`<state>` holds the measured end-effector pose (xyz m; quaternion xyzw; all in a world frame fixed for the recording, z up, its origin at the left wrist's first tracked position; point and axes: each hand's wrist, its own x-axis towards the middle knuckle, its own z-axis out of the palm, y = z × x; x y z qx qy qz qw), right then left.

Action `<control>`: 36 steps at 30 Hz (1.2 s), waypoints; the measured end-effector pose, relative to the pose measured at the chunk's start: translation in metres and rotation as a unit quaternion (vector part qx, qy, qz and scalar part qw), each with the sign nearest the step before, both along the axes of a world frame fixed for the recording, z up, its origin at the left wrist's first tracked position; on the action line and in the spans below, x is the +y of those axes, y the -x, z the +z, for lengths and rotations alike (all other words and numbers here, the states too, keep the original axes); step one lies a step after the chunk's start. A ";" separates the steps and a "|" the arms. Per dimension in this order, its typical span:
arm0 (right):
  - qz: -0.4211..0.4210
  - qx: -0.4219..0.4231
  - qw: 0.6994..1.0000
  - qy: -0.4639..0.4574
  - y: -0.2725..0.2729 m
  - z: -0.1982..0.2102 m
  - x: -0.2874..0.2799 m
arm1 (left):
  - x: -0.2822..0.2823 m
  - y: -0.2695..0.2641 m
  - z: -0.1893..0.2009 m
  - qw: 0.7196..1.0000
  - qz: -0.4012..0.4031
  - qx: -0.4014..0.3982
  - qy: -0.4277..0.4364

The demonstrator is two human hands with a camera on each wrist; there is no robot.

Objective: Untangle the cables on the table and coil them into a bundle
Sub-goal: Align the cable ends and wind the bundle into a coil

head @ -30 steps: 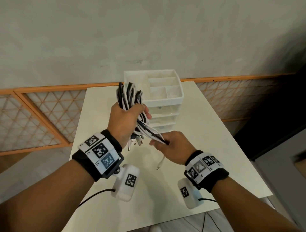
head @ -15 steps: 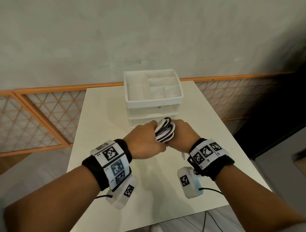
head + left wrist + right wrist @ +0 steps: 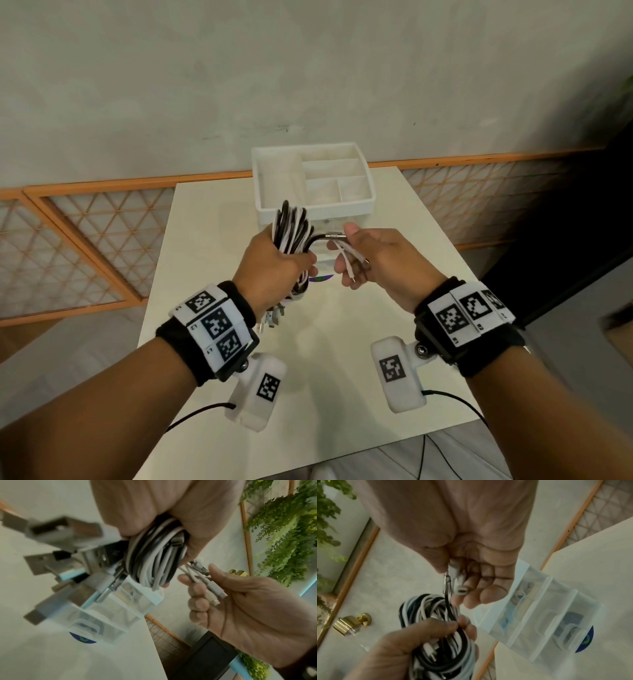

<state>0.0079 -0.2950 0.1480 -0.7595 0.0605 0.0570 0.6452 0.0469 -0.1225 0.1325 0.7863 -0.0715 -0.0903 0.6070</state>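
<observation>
Head view shows both of my hands raised above the middle of the desk (image 3: 212, 260), with the white drawer organiser (image 3: 313, 186) standing at the far edge behind them, against the grey wall. Only the left wrist view shows the metal USB plugs (image 3: 63, 534) dangling below my left fist, large and blurred; the head view catches them as a small cluster under that wrist. Only the right wrist view shows a brass fitting (image 3: 353, 623) near some greenery in the room.

My left hand (image 3: 270, 267) is curled tight round the coiled bundle of cables (image 3: 291, 229), black and white loops sticking up out of the fist, off the desk. My right hand (image 3: 373, 260) is half closed: thumb and forefinger pinch the black cable end with the silver plug (image 3: 335, 235), which runs across to the bundle, while the other fingers lie loosely bent under the white cable ends (image 3: 349, 265) resting across them.

A blue round sticker (image 3: 320, 278) on the desk peeks out between my hands, just in front of the organiser. An orange-framed lattice panel (image 3: 85, 240) runs along the wall's base beyond the desk's left and right edges.
</observation>
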 end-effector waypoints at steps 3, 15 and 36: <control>0.031 0.003 0.999 -0.004 0.007 0.003 -0.004 | 0.003 -0.002 -0.002 1.000 -0.008 0.004 0.022; 0.037 0.082 0.977 -0.192 0.010 0.000 0.009 | 0.003 0.010 -0.006 0.993 -0.083 0.014 0.082; -0.118 -0.122 0.977 -0.127 0.008 -0.036 0.045 | -0.007 0.009 0.009 0.982 -0.097 0.049 0.156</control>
